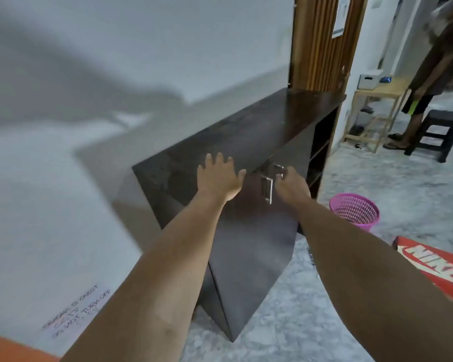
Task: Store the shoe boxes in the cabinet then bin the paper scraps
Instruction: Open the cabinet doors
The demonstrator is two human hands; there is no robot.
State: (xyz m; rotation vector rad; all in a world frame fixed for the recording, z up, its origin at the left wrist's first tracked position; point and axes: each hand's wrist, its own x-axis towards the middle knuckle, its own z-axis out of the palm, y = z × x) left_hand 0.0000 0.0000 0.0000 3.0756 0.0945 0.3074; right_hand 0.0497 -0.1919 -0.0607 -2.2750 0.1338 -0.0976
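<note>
Left hand [218, 177] lies flat and relaxed on the dark cabinet [249, 246] top; right hand [291, 188] grips a door handle [278, 170], pink bin [355, 210] at 3 o'clock.

Shoe box [438, 267], red-orange with white lettering: cut off by the right edge and partly covered by the right forearm; full outline not visible. Right hand [290, 188]: fingertips hidden at the cabinet [246, 137] door handles [268, 189], so the grip is unclear, possibly around the farther handle. Person [429, 74] at upper right: head cropped and blurred. Handwritten note [76, 312] on the wall: smeared, mostly illegible. Orange sleeve [11, 348]: cropped at the bottom-left corner.
</note>
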